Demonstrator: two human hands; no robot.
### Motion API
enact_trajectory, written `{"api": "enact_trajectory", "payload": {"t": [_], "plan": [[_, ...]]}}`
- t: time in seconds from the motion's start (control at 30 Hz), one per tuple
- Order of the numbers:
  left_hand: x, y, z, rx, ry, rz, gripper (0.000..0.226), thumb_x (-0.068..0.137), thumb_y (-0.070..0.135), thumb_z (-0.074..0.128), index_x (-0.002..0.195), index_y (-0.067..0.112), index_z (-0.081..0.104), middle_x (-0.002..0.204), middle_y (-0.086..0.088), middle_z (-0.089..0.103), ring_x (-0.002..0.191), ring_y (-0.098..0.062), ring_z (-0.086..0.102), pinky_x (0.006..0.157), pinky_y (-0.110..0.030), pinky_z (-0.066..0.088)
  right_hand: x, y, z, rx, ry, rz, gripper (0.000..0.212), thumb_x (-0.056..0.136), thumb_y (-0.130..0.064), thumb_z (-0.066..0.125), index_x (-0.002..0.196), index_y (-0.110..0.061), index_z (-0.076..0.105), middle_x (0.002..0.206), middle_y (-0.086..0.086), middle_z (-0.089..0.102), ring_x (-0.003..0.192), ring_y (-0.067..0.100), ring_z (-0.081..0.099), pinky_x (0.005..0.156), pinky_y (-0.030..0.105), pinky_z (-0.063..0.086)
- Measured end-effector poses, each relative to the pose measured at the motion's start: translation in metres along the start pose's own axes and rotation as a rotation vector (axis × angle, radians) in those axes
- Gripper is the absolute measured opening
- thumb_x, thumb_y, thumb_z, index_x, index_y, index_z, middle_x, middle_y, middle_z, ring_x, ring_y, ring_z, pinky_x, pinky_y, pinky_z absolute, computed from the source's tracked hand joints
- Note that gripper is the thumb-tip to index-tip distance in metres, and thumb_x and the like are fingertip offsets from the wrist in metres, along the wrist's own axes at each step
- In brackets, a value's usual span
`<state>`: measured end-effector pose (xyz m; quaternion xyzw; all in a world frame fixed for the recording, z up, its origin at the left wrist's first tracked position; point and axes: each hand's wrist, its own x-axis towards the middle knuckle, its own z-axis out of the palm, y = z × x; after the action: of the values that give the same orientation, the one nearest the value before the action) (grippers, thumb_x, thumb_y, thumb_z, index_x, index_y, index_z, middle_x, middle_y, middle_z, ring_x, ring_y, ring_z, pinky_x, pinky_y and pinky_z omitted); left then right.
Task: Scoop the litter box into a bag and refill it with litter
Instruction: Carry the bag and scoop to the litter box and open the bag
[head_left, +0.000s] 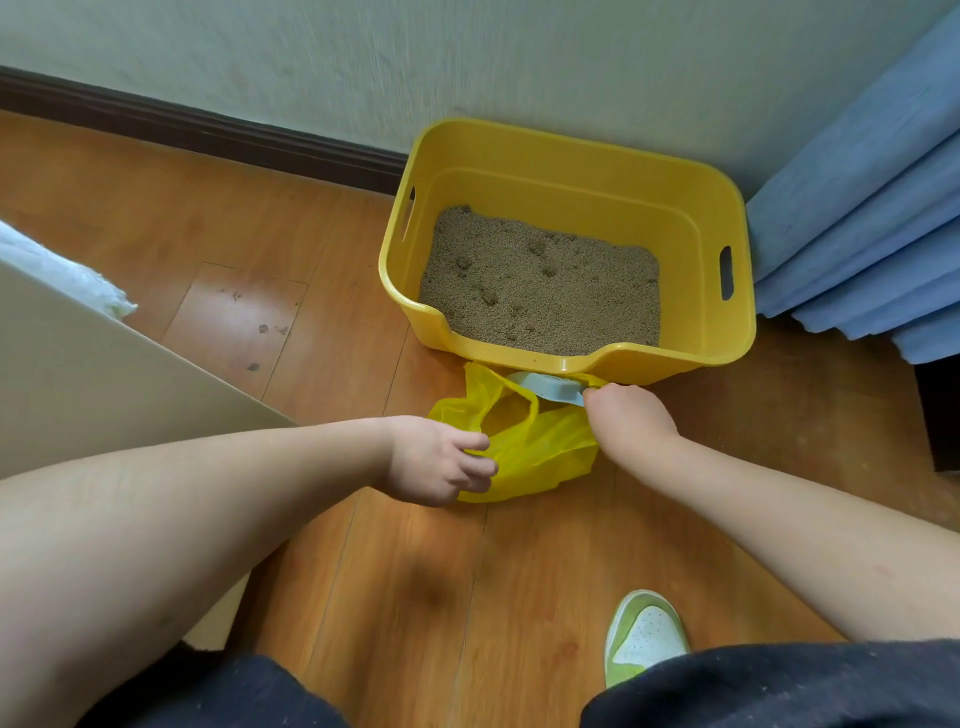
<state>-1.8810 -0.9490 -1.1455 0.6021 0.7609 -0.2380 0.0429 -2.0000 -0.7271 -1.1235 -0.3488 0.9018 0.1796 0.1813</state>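
a yellow litter box (571, 161) stands on the wooden floor (395, 571) against the pale wall (467, 57), just beside a blue curtain (862, 218) on its right. inside it lies a bed of tan litter (540, 286), uneven, with a few darker clumps on the surface; the box has a slot handle in each end wall and a lowered lip on the near side. right in front of that lip, touching the floor, sits a crumpled yellow plastic bag (545, 447). the left hand (441, 460) grips the bag's left edge, fingers curled into the plastic. the right hand (628, 421) is closed in a fist around the handle of a pale blue-grey scoop (545, 387) — the scoop's head lies over the mouth of the bag, just under the box's front rim, and whether it carries anything cannot be told. both forearms are bare and reach forward from the bottom corners. a green and white shoe (644, 634) is planted on the floor below the right arm, with dark clothing along the bottom edge. at the left, a beige panel (93, 374) cuts in, with something white and crinkled (67, 275) behind it — what it is cannot be told. a dark skirting board (197, 135) runs along the base of the wall.
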Motion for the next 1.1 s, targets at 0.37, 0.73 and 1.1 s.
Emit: {"api": "enact_trajectory", "payload": {"t": [0.37, 0.73, 1.1], "plan": [[0.001, 0.003, 0.006, -0.468, -0.048, -0.457, 0.008, 0.086, 0.012, 0.056, 0.083, 0.008, 0.05, 0.059, -0.008, 0.055, 0.044, -0.026, 0.049, 0.049, -0.03, 0.032, -0.013, 0.008, -0.003, 0.018, 0.071, -0.049, 0.028, 0.092, -0.006, 0.042, 0.11, -0.019, 0.059, 0.095, 0.008, 0.067, 0.084, 0.033, 0.064, 0.058, 0.032, 0.037], [0.021, 0.009, 0.008, -0.893, -0.644, -0.941, 0.034, 0.09, -0.004, 0.046, 0.119, 0.006, 0.059, 0.116, -0.011, 0.066, 0.105, -0.033, 0.064, 0.07, -0.038, 0.049, -0.031, -0.006, -0.004, -0.145, -0.12, -0.294, 0.022, 0.088, -0.014, 0.051, 0.099, -0.024, 0.068, 0.093, 0.004, 0.066, 0.084, 0.03, 0.065, 0.059, 0.03, 0.038], [0.003, 0.005, 0.027, -0.444, -0.908, -0.901, 0.101, 0.079, 0.072, 0.055, 0.154, 0.014, 0.02, 0.159, -0.028, 0.005, 0.142, -0.055, -0.002, 0.102, -0.08, 0.002, -0.03, 0.0, -0.018, -0.319, -0.083, -0.119, 0.026, 0.09, 0.001, 0.046, 0.107, -0.009, 0.063, 0.105, 0.005, 0.059, 0.089, 0.029, 0.066, 0.056, 0.034, 0.039]]}}
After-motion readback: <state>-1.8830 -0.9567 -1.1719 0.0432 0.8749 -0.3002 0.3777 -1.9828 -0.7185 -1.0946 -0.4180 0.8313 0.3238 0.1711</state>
